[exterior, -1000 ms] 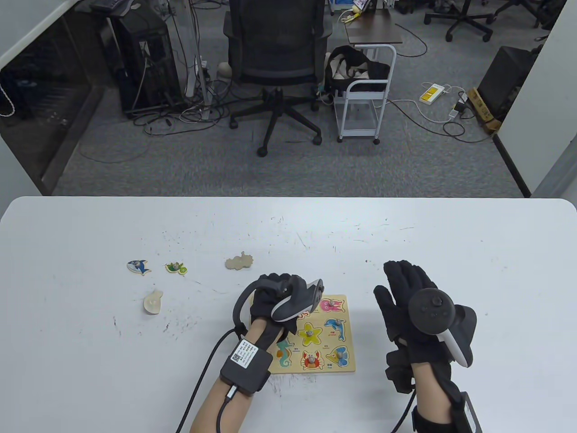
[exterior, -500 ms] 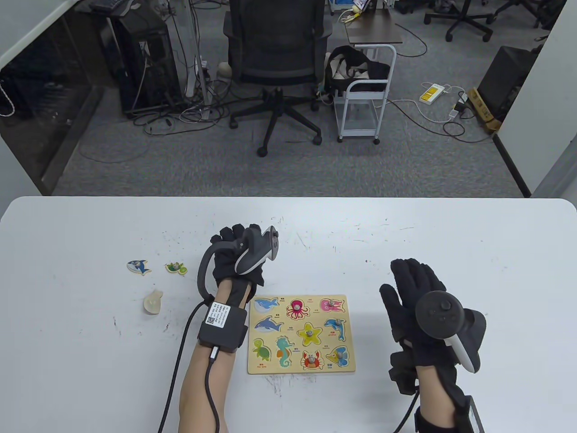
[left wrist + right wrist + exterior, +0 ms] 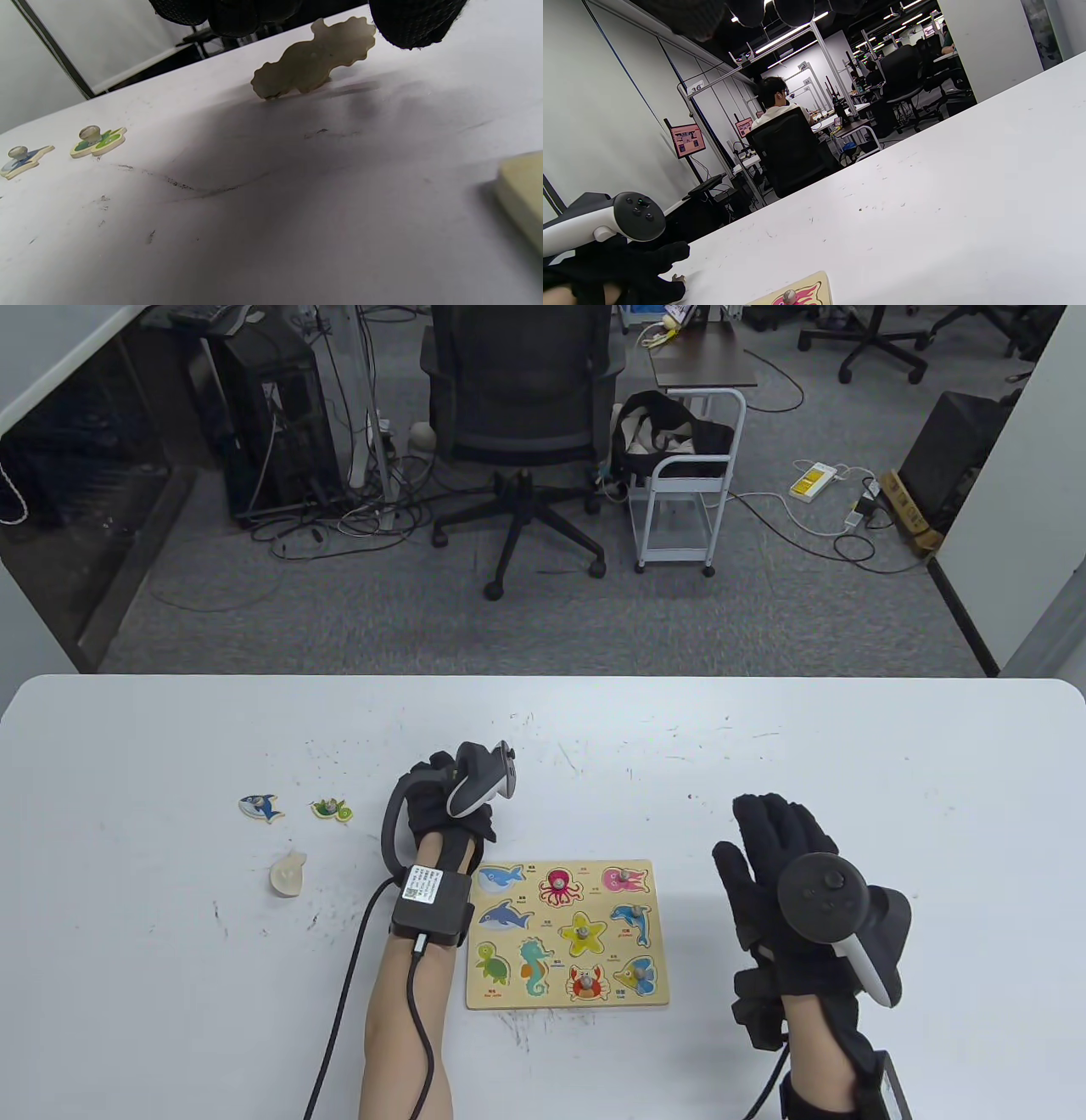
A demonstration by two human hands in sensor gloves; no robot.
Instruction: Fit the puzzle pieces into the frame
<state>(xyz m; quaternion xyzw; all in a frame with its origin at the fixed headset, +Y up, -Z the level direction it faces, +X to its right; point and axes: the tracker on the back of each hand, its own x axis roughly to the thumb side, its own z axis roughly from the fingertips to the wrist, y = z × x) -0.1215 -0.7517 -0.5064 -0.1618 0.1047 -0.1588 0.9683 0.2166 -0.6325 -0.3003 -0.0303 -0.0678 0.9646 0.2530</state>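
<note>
Left hand: is being held above the frame's upper left corner in the table view. In the left wrist view, a pale, face-down puzzle piece is being tilted up off the tabletop, one edge touching it, the upper end against a fingertip. Whether it is being firmly pinched cannot be told.

Right hand: is being held flat, fingers spread, nothing gripped, right of the frame.

Risk, as judged: the piece is being lifted printed side down; it could slip from a shallow hold, or be offered to the wrong recess unflipped.

Loose pieces: shark, green piece, pale piece, lying at left of the frame.
</note>
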